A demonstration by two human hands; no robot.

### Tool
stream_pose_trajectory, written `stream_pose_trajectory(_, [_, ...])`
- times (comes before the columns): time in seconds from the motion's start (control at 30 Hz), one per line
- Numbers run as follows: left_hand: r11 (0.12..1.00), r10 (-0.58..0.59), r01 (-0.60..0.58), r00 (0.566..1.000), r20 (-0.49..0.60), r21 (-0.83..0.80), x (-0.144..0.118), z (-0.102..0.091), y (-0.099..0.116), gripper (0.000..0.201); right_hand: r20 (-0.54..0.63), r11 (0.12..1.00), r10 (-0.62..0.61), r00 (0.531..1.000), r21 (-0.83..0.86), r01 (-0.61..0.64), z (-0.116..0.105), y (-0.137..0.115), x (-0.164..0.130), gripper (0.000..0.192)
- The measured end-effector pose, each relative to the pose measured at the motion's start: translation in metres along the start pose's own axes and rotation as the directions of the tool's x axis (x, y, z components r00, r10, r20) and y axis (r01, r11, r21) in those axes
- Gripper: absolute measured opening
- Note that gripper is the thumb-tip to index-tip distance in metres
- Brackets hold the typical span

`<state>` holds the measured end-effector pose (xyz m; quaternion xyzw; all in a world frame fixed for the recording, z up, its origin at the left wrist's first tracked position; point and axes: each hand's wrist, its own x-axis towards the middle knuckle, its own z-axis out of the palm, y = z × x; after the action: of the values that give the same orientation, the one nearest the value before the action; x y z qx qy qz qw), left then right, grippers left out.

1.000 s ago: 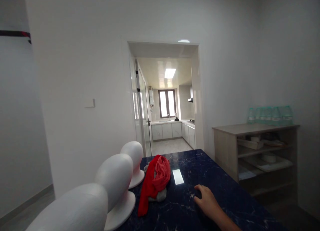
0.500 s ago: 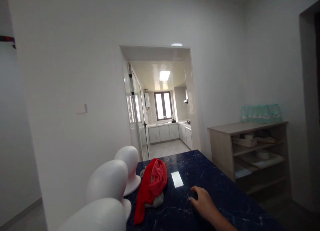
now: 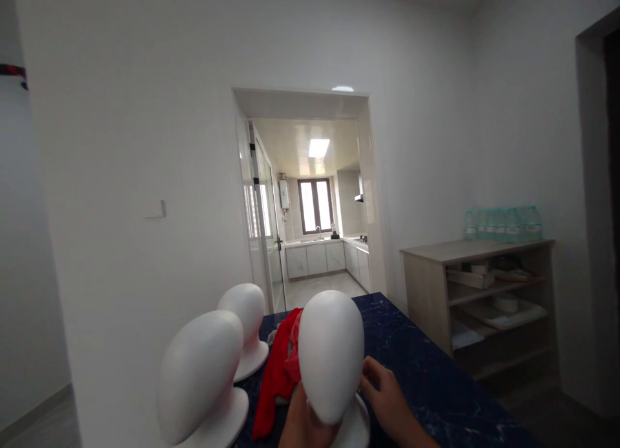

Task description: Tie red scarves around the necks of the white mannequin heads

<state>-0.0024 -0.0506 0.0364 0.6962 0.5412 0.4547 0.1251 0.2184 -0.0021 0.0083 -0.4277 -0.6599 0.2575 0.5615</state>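
Observation:
A smooth white mannequin head (image 3: 331,351) on a round base stands in front of me at the near part of the dark blue marbled table (image 3: 411,357). My left hand (image 3: 296,423) is wrapped around its neck from the left, with most of the fingers hidden behind it. At its right side is my right hand (image 3: 387,396), its fingers loosely bent and apart, the tips close against the head; whether they touch it I cannot tell. Partly behind this head lies a heap of red and pink cloth (image 3: 274,377), with some grey cloth under it.
Two more white mannequin heads (image 3: 203,370) stand along the table's left side. To the right is a wooden shelf unit (image 3: 477,249) with several water bottles (image 3: 504,225) on top and trays inside. Beyond the table, a doorway opens onto a kitchen (image 3: 317,257).
The nearest mannequin head has moved from the left row to the middle, with my left hand on it. My right hand has shifted slightly and now sits beside it.

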Motion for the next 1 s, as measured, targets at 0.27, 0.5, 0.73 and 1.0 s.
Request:
stream_pose_trajectory(0.27, [0.889, 0.021, -0.021, 1.000, -0.005, -0.457, 0.061, 0.084, -0.019, 0.080, -0.026, 0.999, 0.034, 0.999, 0.016, -0.033, -0.014, 0.020, 0.012, 0.032])
stream_pose_trajectory(0.5, [0.894, 0.113, -0.055, 0.988, 0.104, -0.444, 0.052, 0.090, -0.049, 0.081, 0.000, 0.997, 0.075, 0.997, -0.001, -0.075, -0.006, 0.038, 0.015, 0.037])
stream_pose_trajectory(0.73, [0.917, 0.113, -0.065, 0.988, 0.101, -0.393, 0.053, 0.091, -0.059, 0.083, -0.008, 0.995, 0.092, 0.996, 0.045, -0.092, -0.002, 0.039, 0.015, 0.040])
stream_pose_trajectory(1.0, [0.930, 0.110, -0.063, 0.988, 0.112, -0.363, 0.050, 0.093, -0.062, 0.082, 0.007, 0.995, 0.083, 0.997, 0.055, -0.083, -0.002, 0.045, 0.016, 0.045])
